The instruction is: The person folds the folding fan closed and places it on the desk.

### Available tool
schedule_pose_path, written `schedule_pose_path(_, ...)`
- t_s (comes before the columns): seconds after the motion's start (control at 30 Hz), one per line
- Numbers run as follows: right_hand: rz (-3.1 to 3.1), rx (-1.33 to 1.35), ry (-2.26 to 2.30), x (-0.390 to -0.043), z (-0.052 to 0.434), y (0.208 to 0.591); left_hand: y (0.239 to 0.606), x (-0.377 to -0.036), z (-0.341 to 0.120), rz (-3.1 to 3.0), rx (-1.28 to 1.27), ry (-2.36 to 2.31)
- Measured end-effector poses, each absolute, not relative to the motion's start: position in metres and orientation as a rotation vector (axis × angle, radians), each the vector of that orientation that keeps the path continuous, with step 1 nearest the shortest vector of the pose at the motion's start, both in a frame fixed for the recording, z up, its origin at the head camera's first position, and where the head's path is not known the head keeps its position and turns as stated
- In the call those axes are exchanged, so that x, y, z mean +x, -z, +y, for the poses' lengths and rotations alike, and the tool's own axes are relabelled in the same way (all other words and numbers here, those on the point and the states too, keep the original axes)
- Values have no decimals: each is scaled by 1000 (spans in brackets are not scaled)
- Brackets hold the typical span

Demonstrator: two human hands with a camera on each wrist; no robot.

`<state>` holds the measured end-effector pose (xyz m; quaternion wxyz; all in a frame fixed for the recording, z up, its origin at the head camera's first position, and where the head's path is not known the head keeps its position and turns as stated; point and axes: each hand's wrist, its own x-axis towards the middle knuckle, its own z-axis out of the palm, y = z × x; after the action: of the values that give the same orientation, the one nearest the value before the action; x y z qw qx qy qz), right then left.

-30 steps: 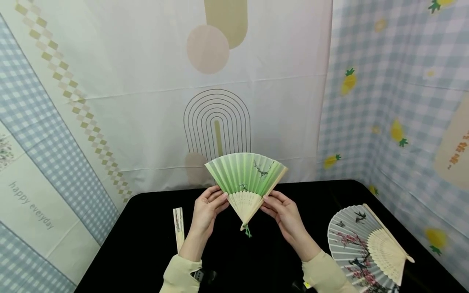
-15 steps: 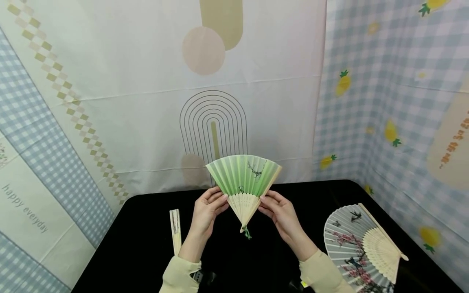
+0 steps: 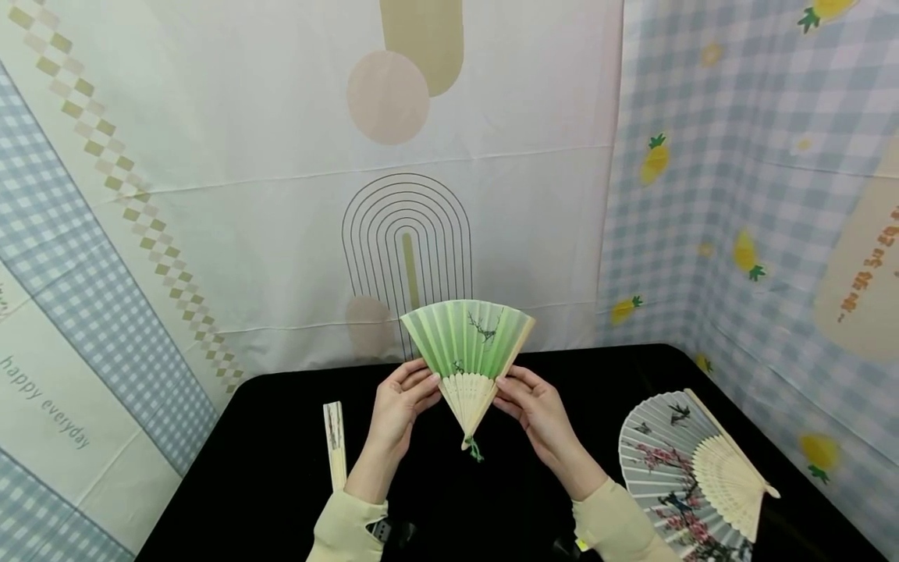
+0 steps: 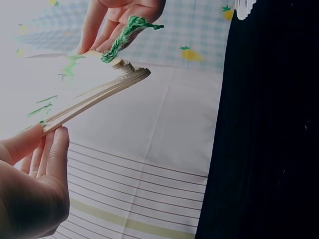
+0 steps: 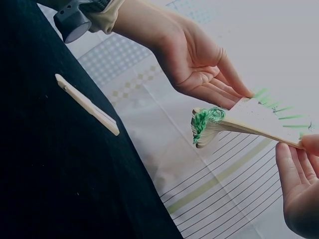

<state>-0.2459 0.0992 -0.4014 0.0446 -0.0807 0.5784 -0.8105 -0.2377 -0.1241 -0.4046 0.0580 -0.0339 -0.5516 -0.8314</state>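
Observation:
A green folding fan (image 3: 467, 339) with pale wooden ribs and a green tassel (image 3: 475, 449) is held half spread above the black table (image 3: 267, 468). My left hand (image 3: 427, 385) pinches its left outer rib, thumb on one side and fingers on the other. The right hand (image 3: 506, 389) pinches the right outer rib. In the left wrist view the fan (image 4: 94, 94) shows edge-on, its ribs stacked close, with my left hand (image 4: 42, 144) at its end. In the right wrist view the tassel (image 5: 204, 122) hangs at the pivot between both hands.
A closed fan (image 3: 335, 445) lies on the table left of my left forearm. A grey fan (image 3: 674, 460) painted with blossoms and birds lies spread open at the right. Patterned cloth backdrops (image 3: 211, 195) stand behind and to the right.
The green fan's spread has narrowed; both hands have drawn its outer ribs closer together. The view shifted slightly right.

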Motion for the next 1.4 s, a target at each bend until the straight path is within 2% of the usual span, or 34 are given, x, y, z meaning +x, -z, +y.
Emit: schedule_pose_path(1.4,1805,-260,2401,-245,96,407,409,-237,-116,-1719,-119,2546)
